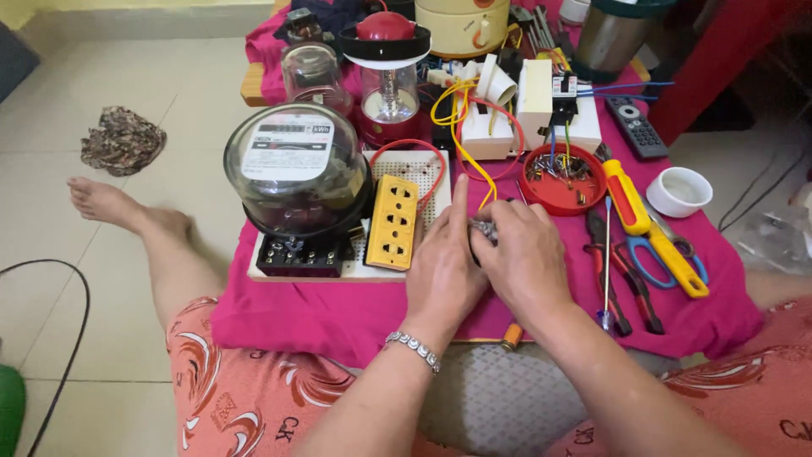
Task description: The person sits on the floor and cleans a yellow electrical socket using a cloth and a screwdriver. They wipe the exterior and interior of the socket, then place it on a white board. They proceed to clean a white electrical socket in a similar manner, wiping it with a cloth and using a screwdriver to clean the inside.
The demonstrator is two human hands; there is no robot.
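My left hand [441,267] and my right hand [524,258] meet over the pink cloth [321,313], both closed around a small dark part with a metal end [484,230], mostly hidden by the fingers. My left forefinger points up along a yellow wire [474,165]. Just left of the hands lies a yellow socket strip [394,222] on a white perforated board [372,271]. A glass-domed electric meter [296,173] stands on that board's left side.
A red lid with small parts [562,179], a yellow-handled screwdriver [647,224], pliers [622,271] and scissors [655,262] lie to the right. A red lantern [386,76], white switch boxes [533,101], a remote [636,125] and a white cup [679,191] stand behind. My bare leg [161,245] stretches left.
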